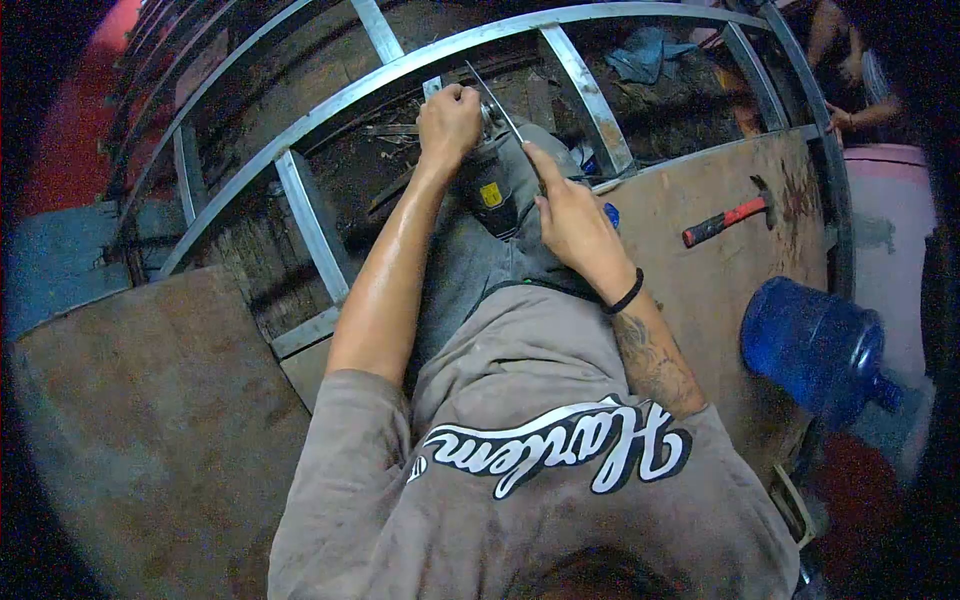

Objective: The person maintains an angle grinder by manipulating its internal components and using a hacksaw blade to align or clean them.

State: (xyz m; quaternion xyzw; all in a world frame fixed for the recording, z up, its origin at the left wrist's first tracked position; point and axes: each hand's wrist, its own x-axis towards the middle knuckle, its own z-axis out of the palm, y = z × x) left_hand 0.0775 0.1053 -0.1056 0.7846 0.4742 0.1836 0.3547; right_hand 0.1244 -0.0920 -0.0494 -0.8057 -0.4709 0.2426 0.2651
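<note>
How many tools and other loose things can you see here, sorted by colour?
Red and black: 1, the hammer on the board.
Blue: 2, the big water jug and the cloth under the metal frame.
Dark with a yellow label: 1, the grinder, touched by the left hand and the right hand.
Total: 4

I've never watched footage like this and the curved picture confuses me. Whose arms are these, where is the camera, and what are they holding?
The camera sits on the person's head, looking down their own shirt and arms; its wide lens bends everything. The left hand is closed at the head of an angle grinder, and the right hand steadies the thin grinder disc, seen edge-on. Below is a curved metal frame with plywood boards. On one board lie a red-handled hammer and a blue water jug. Another person's arm shows at top right.
</note>
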